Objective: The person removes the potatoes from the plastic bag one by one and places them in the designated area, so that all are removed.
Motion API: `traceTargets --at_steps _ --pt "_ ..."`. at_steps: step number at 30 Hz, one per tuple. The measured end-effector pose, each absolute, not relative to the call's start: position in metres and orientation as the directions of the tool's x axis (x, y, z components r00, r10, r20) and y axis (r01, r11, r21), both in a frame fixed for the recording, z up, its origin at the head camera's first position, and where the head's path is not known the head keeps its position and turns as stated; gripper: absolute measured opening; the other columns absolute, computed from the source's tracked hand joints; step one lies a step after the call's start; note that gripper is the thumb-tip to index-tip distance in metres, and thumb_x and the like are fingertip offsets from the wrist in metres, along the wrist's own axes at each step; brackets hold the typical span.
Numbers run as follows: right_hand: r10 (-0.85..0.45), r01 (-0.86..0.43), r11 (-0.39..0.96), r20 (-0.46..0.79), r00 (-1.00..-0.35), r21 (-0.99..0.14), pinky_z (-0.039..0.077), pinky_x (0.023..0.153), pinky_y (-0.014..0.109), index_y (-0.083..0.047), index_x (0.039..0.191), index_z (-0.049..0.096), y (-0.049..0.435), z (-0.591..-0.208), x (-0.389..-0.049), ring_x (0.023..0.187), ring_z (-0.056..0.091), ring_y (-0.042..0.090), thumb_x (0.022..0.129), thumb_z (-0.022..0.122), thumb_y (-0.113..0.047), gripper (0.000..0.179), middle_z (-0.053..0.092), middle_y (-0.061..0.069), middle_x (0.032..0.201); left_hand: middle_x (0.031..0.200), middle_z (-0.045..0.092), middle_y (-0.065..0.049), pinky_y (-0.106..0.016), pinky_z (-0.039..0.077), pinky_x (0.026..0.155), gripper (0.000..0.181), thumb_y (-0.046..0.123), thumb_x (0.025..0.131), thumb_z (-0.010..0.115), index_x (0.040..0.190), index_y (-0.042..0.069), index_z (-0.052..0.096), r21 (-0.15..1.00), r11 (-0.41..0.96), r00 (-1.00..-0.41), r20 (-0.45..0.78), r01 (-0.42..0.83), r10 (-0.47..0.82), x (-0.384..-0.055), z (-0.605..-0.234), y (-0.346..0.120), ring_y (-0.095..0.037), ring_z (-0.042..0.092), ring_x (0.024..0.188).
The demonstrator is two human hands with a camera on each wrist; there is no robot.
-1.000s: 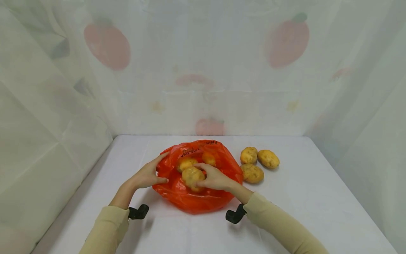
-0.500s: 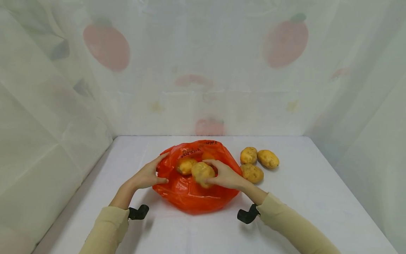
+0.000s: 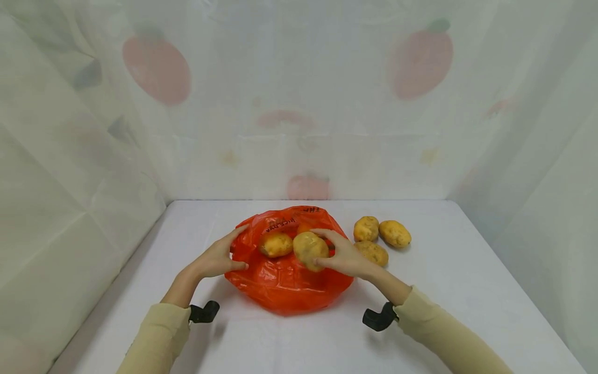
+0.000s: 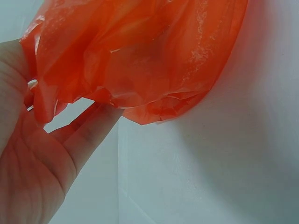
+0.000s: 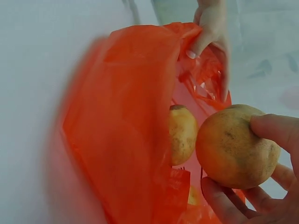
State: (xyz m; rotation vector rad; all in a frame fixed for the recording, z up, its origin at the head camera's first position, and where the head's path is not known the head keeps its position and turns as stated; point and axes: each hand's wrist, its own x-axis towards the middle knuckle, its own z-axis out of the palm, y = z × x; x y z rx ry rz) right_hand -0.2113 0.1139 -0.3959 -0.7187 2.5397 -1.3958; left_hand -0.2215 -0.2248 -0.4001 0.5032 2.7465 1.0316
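Note:
A red plastic bag (image 3: pixel 275 280) with dark print stands on the table, its mouth spread wide. My left hand (image 3: pixel 219 257) holds the bag's left rim; the right wrist view shows that thumb hooked over the edge. Over the mouth of the bag, my right hand (image 3: pixel 343 254) grips a potato (image 3: pixel 309 250) between thumb and fingers. Inside the bag lies another potato (image 3: pixel 276 244), and part of one more (image 3: pixel 306 227) shows behind the held one. In the left wrist view the red film (image 4: pixel 140 70) covers some of my left fingers.
Right of the bag, three potatoes sit close together: a rounder one (image 3: pixel 366 228), a longer one (image 3: pixel 395 234) and a nearer one (image 3: pixel 374 253) partly behind my right hand. Pale curtains (image 3: pixel 299 104) with faded fruit prints enclose the white table (image 3: pixel 444 291) at the back and sides.
My right hand has lifted the potato and moved it to the right within the bag's mouth, uncovering more of the potato inside. My left hand has stayed at the rim.

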Motion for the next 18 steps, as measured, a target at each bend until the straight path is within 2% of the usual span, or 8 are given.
traceTargets --at_steps 4,7,11,18 --pt "-0.439 -0.296 0.451 0.079 -0.895 -0.842 0.045 0.092 0.042 -0.033 0.133 0.041 0.121 -0.395 -0.208 0.113 0.048 0.020 0.079 0.072 -0.027 0.063 0.045 -0.005 0.133 0.144 0.035 -0.013 -0.051 0.043 0.094 0.092 0.017 0.075 0.075 0.147 0.023 0.019 0.660 0.705 -0.929 -0.030 0.258 0.369 -0.222 -0.400 -0.225 -0.034 0.044 0.121" --pt "-0.405 -0.272 0.447 0.078 -0.911 -0.852 0.048 0.088 0.037 -0.033 0.133 0.041 0.128 -0.395 -0.205 0.112 0.049 0.022 0.079 0.071 -0.028 0.062 0.045 -0.004 0.132 0.144 0.034 -0.012 -0.051 0.043 0.095 0.092 0.017 0.075 0.075 0.147 0.023 0.019 0.661 0.704 -0.929 -0.030 0.258 0.369 -0.222 -0.400 -0.225 -0.034 0.044 0.121" --pt "-0.385 -0.280 0.428 0.107 -0.917 -0.859 0.049 0.090 0.038 -0.027 0.135 0.040 0.138 -0.395 -0.201 0.115 0.049 0.026 0.080 0.071 -0.029 0.063 0.044 0.001 0.135 0.144 0.034 -0.012 -0.051 0.043 0.095 0.092 0.019 0.075 0.075 0.147 0.024 0.019 0.659 0.709 -0.931 -0.035 0.253 0.364 -0.222 -0.400 -0.225 -0.034 0.043 0.122" --pt "-0.337 -0.301 0.433 0.157 -0.928 -0.850 0.050 0.089 0.036 -0.028 0.135 0.040 0.156 -0.396 -0.194 0.113 0.053 0.027 0.079 0.072 -0.031 0.064 0.045 0.003 0.137 0.143 0.035 -0.012 -0.051 0.044 0.094 0.092 0.018 0.075 0.075 0.147 0.024 0.018 0.661 0.711 -0.934 -0.045 0.238 0.354 -0.222 -0.400 -0.224 -0.033 0.044 0.121"
